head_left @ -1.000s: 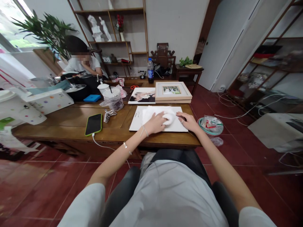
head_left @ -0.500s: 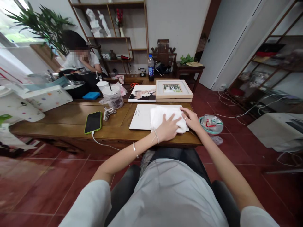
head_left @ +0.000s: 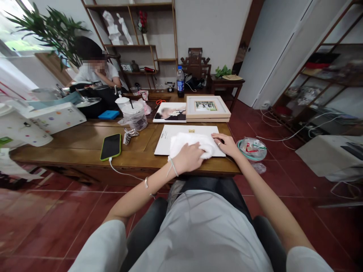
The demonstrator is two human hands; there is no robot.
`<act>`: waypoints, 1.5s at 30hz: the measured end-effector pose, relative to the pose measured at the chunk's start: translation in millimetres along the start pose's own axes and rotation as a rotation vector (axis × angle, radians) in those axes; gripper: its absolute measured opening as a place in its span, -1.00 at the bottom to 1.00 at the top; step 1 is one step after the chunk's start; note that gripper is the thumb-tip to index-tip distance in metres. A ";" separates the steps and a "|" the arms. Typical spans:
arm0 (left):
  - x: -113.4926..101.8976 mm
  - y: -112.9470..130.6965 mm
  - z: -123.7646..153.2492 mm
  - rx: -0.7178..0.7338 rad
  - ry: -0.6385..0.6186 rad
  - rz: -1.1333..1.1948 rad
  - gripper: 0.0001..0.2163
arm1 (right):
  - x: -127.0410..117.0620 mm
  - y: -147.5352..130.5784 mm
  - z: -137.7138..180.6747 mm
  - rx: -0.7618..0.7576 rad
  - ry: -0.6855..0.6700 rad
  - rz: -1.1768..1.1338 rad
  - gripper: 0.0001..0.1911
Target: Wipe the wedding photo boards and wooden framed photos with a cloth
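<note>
A flat white board, the back of a picture frame with a small metal hanger near its far edge, lies on the wooden table in front of me. My left hand presses a bunched white cloth onto the board's near edge, fingers curled over it. My right hand lies flat with fingers spread on the board's right corner.
Behind the board lie a wooden picture frame and a photo print. A phone in a green case on a charging cable lies to the left, near a plastic cup. A small bin stands right of the table. Another person sits far left.
My left hand has dragged the cloth leftward and toward me along the board's near edge, uncovering the board's far part. My right hand has stayed on the right corner.
</note>
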State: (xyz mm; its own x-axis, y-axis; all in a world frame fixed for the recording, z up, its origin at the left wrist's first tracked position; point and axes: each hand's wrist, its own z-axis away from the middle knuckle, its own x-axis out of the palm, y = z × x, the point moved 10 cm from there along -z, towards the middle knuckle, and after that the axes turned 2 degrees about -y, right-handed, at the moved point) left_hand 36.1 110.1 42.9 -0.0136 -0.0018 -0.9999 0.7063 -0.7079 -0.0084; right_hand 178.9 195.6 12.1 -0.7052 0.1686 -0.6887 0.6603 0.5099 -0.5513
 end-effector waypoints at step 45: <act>13.1 -43.4 -70.2 -0.029 0.085 0.009 -0.61 | 1.0 1.2 1.5 0.012 0.000 -0.008 -0.72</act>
State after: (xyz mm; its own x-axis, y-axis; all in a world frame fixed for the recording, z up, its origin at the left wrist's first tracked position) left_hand 54.9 190.4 29.4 0.0522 0.0523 -0.9973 0.7262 -0.6875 0.0019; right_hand 179.4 195.1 10.1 -0.7105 0.1646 -0.6842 0.6577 0.5013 -0.5623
